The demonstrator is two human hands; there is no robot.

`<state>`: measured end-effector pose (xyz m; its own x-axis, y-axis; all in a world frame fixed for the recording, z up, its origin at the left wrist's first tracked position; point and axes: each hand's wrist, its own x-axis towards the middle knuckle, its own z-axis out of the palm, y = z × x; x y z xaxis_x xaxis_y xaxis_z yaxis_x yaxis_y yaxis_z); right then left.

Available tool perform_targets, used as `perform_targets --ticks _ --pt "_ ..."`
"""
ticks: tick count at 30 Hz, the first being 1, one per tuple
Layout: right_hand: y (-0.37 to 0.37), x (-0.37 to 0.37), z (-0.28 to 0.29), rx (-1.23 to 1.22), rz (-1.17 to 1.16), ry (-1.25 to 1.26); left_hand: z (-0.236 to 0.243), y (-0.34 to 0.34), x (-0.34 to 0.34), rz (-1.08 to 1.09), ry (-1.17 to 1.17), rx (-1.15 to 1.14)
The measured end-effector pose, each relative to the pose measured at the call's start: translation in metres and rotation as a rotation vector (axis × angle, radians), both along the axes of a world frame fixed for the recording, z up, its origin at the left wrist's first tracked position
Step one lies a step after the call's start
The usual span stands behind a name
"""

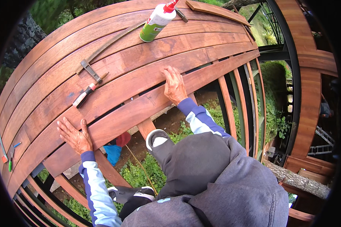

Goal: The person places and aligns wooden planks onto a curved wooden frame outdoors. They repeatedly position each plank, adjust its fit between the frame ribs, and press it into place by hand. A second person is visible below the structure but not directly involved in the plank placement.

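A long reddish wooden board (pixel 129 113) lies across the joists, with a dark gap between it and the neighbouring deck board (pixel 121 87). My left hand (pixel 75 137) rests flat near the board's left end, fingers spread over the gap onto the deck board. Farther right, my right hand (pixel 174 86) lies over the same board, its fingers reaching past the far edge and slightly bent. Beyond my left hand is a screwdriver-like tool (pixel 85 95) with a red and white handle. A bar clamp (pixel 90 71) lies just past it.
A white and green bottle (pixel 157 24) with a red nozzle stands on the decking. Left lie a green-handled tool (pixel 10 160) and a thin blade (pixel 0 132). Bare joists (pixel 228 108) with open gaps surround my feet. Below, a person in blue (pixel 113 153) partly shows.
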<state>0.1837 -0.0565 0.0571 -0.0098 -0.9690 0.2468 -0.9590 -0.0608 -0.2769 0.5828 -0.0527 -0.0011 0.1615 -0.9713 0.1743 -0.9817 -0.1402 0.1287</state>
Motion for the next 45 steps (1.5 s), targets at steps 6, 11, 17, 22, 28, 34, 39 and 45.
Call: perform_targets --ticks 6,11,17,22,28,34,39,45 --pt "0.005 0.009 0.004 0.088 0.007 0.069 0.000 -0.001 -0.001 0.017 0.012 0.017" --pt "0.003 0.007 0.003 0.064 0.018 0.068 0.000 0.000 0.000 0.007 0.021 0.012" --pt "0.003 0.007 -0.001 0.081 0.040 0.075 0.001 0.000 -0.001 0.012 0.016 0.011" --pt "0.004 0.004 -0.008 0.084 0.032 0.121 0.004 -0.001 -0.003 0.003 0.045 -0.004" --pt "0.003 0.001 -0.013 0.058 0.041 -0.017 0.004 0.000 -0.002 0.015 0.028 0.025" --pt "0.002 -0.005 -0.004 0.007 0.099 0.143 0.005 0.000 -0.004 0.021 0.058 0.015" --pt "-0.003 0.001 -0.001 0.094 0.144 0.128 0.004 -0.001 -0.003 0.031 0.052 0.036" --pt "-0.001 0.004 0.001 0.059 0.158 0.113 0.005 0.000 -0.004 0.037 0.047 0.052"
